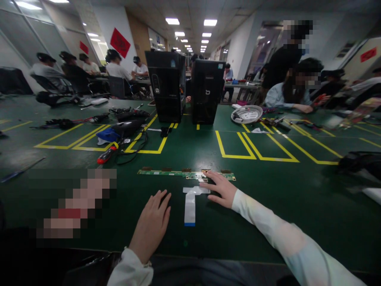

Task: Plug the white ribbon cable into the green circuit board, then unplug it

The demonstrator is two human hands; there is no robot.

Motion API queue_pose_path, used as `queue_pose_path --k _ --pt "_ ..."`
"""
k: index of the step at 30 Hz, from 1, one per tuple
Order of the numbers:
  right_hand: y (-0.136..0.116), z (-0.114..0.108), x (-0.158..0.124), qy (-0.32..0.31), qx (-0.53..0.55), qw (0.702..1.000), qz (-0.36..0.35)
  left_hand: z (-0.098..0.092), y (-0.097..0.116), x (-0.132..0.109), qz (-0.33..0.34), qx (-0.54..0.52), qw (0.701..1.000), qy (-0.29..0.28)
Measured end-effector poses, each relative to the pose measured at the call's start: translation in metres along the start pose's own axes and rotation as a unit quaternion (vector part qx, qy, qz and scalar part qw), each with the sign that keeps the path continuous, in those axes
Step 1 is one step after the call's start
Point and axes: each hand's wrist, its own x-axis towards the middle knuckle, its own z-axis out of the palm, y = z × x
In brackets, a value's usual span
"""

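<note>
A long, narrow green circuit board (166,172) lies across the green table in front of me. A white flat ribbon cable (189,204) with a blue end runs from the board toward me. My right hand (220,188) rests with fingers spread on the cable's top end, where it meets the board. My left hand (151,224) lies flat on the table just left of the cable, fingers stretched out, holding nothing.
Two black computer towers (168,85) stand behind the board. Left of them lie cables, a red-handled screwdriver (105,155) and a blue cloth (107,135). A white fan grille (247,114) sits at the back right. Several people sit at tables behind. Yellow lines mark the table.
</note>
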Motion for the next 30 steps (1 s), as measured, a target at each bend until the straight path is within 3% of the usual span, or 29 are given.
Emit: queue_pose_path --k 6,13,30 --pt "-0.003 -0.005 -0.001 -0.052 0.007 0.998 0.027 0.000 0.000 -0.001 -0.008 -0.017 1.000 0.001" --pt "-0.009 -0.015 -0.029 -0.042 -0.016 0.997 0.060 -0.005 0.004 0.001 -0.012 -0.021 1.000 0.005" --pt "0.002 -0.046 -0.212 -0.003 -0.114 0.964 0.239 -0.005 0.003 0.000 -0.012 -0.021 1.000 -0.002"
